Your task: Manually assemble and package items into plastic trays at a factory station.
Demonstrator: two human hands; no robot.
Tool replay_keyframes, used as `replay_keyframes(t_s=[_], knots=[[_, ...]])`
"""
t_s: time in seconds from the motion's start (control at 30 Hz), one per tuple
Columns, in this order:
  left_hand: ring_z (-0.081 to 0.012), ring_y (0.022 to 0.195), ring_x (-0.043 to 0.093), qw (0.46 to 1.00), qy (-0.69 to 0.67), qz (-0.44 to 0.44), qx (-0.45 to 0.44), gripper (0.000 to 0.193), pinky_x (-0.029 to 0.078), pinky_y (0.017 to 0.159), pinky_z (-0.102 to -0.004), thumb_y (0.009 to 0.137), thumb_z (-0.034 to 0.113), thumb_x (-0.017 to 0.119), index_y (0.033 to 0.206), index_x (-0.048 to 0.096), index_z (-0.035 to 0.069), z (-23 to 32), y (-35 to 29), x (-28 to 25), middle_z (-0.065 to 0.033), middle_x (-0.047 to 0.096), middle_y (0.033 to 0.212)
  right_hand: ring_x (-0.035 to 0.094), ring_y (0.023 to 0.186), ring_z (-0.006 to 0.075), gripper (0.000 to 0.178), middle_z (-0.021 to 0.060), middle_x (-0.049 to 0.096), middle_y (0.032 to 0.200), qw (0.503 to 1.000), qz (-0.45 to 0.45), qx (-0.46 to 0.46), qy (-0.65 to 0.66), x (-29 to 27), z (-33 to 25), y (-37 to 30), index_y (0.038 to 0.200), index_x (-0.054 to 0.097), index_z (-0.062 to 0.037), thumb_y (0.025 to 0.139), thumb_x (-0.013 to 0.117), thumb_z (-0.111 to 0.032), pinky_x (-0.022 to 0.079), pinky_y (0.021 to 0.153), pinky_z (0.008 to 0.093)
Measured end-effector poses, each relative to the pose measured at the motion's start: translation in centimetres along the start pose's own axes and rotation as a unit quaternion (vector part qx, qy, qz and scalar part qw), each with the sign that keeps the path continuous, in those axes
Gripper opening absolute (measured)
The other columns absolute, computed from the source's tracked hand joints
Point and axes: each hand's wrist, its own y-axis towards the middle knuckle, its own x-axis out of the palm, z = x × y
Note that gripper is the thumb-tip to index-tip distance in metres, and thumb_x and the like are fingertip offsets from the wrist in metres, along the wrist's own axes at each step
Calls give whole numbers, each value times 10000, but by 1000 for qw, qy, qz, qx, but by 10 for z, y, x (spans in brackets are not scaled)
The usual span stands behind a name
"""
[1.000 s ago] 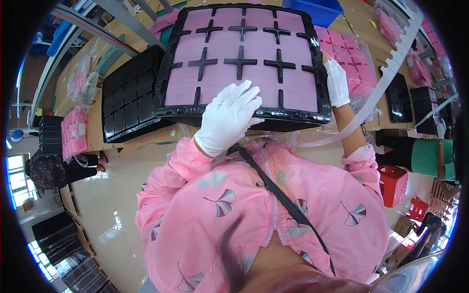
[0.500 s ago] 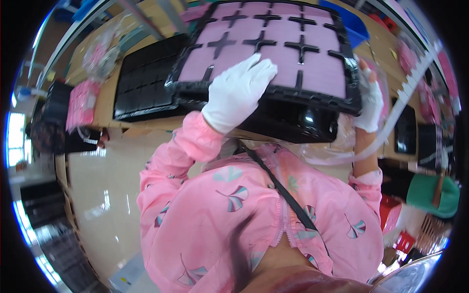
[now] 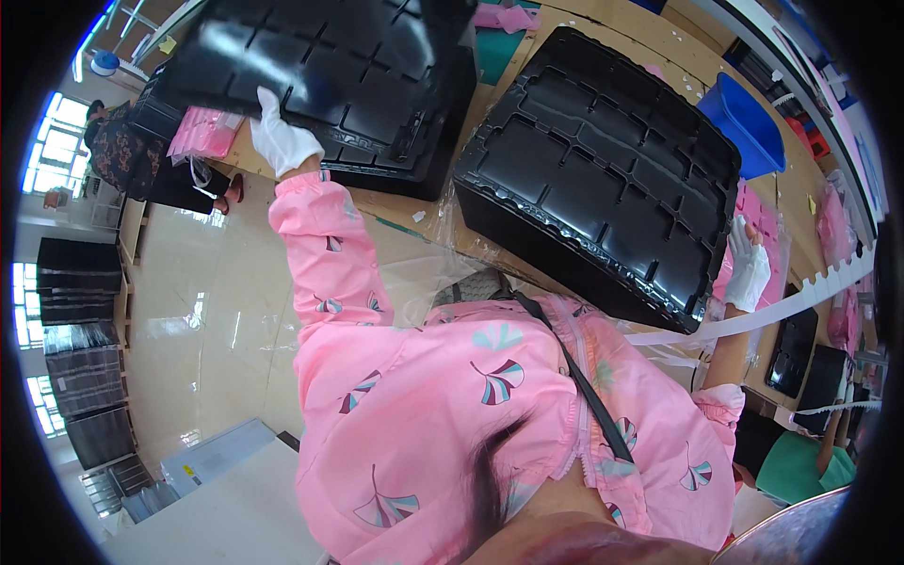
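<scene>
My left hand (image 3: 285,141), in a white glove, grips the near edge of a black plastic tray (image 3: 325,66), thumb on its top face. The tray has rows of shallow compartments and is partly cut off by the picture's upper edge. Beneath it is a stack of black trays (image 3: 395,184). To the right stands a second stack of black trays (image 3: 593,160), its top one ribbed and glossy. Past that stack's right side, my right hand (image 3: 747,268), gloved with bare fingertips, rests with fingers stretched out by pink sheets (image 3: 767,231).
A blue bin (image 3: 744,122) stands behind the right stack on the brown worktable (image 3: 584,14). A white toothed strip (image 3: 782,315) curves past my right wrist. Pink bundles (image 3: 202,132) lie at the table's left end, near another person (image 3: 132,155).
The pink-covered tray no longer shows in front of me. My left hand has moved left and now holds a black tray over the left stack; my right hand has shifted right and nearer me.
</scene>
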Motion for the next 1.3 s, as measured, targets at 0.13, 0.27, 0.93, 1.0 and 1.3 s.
replay_keyframes(t_s=[0.13, 0.27, 0.93, 1.0, 1.3], knots=[[-180, 613, 538, 965, 127, 119, -194, 453, 457, 549, -325, 834, 432, 645, 983, 633, 4, -79, 24, -63, -80, 615, 826, 470, 1204, 343, 520, 267, 489, 1253, 1000, 13, 13, -7, -13, 15, 0, 1223, 441, 134, 963, 422, -317, 358, 1040, 403], [-255, 732, 610, 957, -35, 125, -261, 399, 506, 706, -366, 861, 405, 614, 993, 629, 29, -161, 27, -117, -88, 654, 922, 477, 1200, 277, 514, 211, 516, 1251, 997, 33, 55, -53, -12, 26, 1, 1210, 493, 98, 962, 424, -346, 342, 1036, 356], [-357, 1299, 325, 788, 517, -209, 262, 672, 283, 1068, -398, 784, 305, 696, 1317, 421, 1, -104, -100, -39, -221, 388, 1369, 374, 516, 9, 363, -59, 537, 713, 982, 92, 111, -125, -27, 53, -18, 1131, 623, -70, 913, 528, -345, 277, 448, 182], [-390, 1283, 330, 748, 503, -328, 283, 650, 295, 1051, -424, 778, 330, 686, 1301, 446, 29, -111, -121, -32, -221, 401, 1355, 513, 657, 58, 411, 26, 604, 822, 987, 65, 100, -111, -29, 49, -18, 1089, 614, -11, 904, 544, -372, 393, 573, 201], [-314, 1194, 452, 613, 595, -376, 360, 423, 348, 976, -443, 835, 229, 576, 1230, 519, 89, -142, -136, -50, -97, 523, 1263, 276, 1314, 433, 559, 293, 315, 1388, 945, 113, 99, 289, -4, -15, -38, 1290, 328, 118, 956, 361, -329, 222, 1100, 506]])
